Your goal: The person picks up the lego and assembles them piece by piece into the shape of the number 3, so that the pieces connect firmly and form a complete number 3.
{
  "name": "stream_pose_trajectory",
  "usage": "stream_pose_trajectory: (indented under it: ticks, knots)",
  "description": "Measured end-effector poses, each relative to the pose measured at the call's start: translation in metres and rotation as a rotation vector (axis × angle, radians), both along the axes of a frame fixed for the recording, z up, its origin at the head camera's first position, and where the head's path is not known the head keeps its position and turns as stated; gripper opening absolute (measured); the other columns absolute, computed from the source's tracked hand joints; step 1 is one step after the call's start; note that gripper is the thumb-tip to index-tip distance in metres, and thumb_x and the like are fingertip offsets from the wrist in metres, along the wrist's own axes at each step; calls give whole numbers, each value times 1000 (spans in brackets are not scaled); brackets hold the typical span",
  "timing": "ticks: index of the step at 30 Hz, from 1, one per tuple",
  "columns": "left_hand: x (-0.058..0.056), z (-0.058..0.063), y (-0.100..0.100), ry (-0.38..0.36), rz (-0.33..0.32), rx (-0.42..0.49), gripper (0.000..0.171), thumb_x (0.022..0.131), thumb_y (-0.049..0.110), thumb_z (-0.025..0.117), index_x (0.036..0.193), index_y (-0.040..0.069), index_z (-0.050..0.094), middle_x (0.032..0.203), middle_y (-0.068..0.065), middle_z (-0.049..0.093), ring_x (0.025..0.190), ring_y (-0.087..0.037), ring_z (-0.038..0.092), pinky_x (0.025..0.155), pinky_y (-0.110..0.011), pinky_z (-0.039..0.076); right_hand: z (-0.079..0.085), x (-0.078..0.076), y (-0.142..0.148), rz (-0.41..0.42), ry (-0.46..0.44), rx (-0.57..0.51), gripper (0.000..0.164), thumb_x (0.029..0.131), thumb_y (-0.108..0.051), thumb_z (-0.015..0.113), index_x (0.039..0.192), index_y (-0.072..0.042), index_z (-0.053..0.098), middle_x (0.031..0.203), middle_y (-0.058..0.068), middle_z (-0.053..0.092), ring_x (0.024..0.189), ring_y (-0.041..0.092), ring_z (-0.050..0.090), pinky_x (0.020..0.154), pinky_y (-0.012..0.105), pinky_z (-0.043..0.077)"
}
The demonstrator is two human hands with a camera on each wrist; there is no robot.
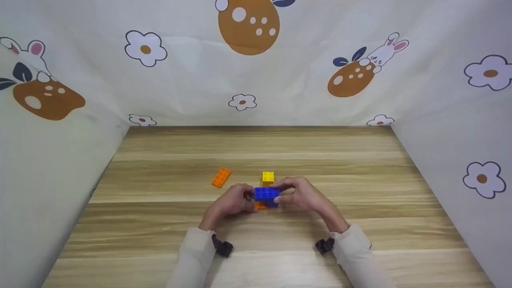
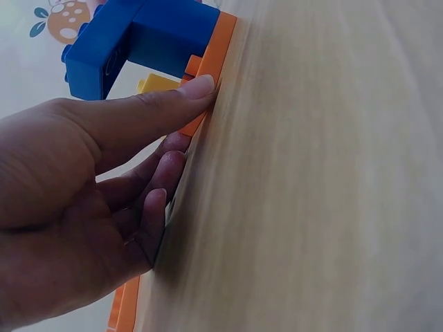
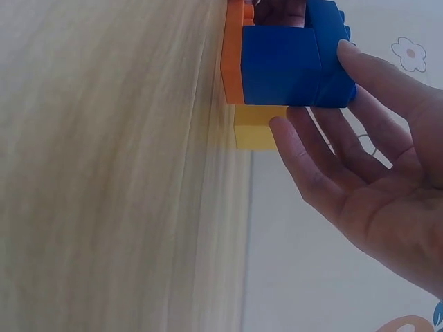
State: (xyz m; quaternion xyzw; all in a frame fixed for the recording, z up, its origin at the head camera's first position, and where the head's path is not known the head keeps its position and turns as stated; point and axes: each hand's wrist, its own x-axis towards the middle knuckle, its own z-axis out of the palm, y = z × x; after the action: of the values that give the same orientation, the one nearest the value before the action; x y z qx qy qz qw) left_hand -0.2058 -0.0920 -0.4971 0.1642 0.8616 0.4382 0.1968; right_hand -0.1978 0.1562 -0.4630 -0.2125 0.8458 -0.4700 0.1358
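A long blue brick (image 1: 267, 193) lies across the top of a lower blue brick (image 3: 280, 66), which stands on one end of an orange plate (image 2: 220, 45). The upper brick overhangs toward the left, leaving a gap above the plate's studs. My left hand (image 1: 235, 200) pinches the orange plate at its left end, thumb on the near side and fingers behind. With thumb and fingers, my right hand (image 1: 304, 195) holds the right end of the upper blue brick. Just behind the blue bricks stands a yellow brick (image 1: 268, 176), partly hidden in both wrist views.
A separate orange plate (image 1: 221, 177) lies on the wood-grain table (image 1: 160, 176), left of and behind the bricks. Patterned cloth walls (image 1: 192, 88) enclose the table's back and sides. Each sleeve has a black wrist device (image 1: 222, 246) at its cuff.
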Motion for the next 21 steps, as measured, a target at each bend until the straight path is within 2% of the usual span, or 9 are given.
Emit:
stream_pose_trajectory:
  ticks: [9, 13, 17, 21]
  knots:
    - [-1, -1, 0, 18, -20, -16, 20, 82, 12, 82, 96, 9, 68, 86, -1, 58, 79, -18, 53, 69, -30, 43, 0, 1, 2, 10, -39, -21, 35, 86, -14, 78, 120, -10, 71, 122, 13, 70, 111, 28, 65, 89, 35, 56]
    - [-1, 0, 1, 17, -38, -5, 21, 82, 11, 81, 99, 8, 69, 87, -1, 61, 80, -18, 54, 72, -30, 45, 4, 0, 6, 23, -60, -10, 38, 90, -21, 76, 125, -9, 69, 126, 14, 68, 112, 29, 65, 88, 35, 57]
    - [-2, 0, 2, -4, -34, -12, 21, 81, 8, 81, 99, 9, 69, 89, -1, 62, 81, -18, 55, 74, -30, 46, 7, -6, 12, -24, -82, -14, 43, 93, -31, 72, 130, -9, 66, 131, 14, 67, 115, 30, 65, 89, 35, 56]
    - [-2, -1, 1, -31, -16, -23, 21, 81, 7, 81, 98, 10, 68, 89, -1, 62, 82, -17, 55, 73, -29, 46, 2, -17, 18, -98, -92, -75, 47, 92, -31, 73, 131, -5, 64, 134, 18, 64, 120, 31, 63, 92, 35, 55]
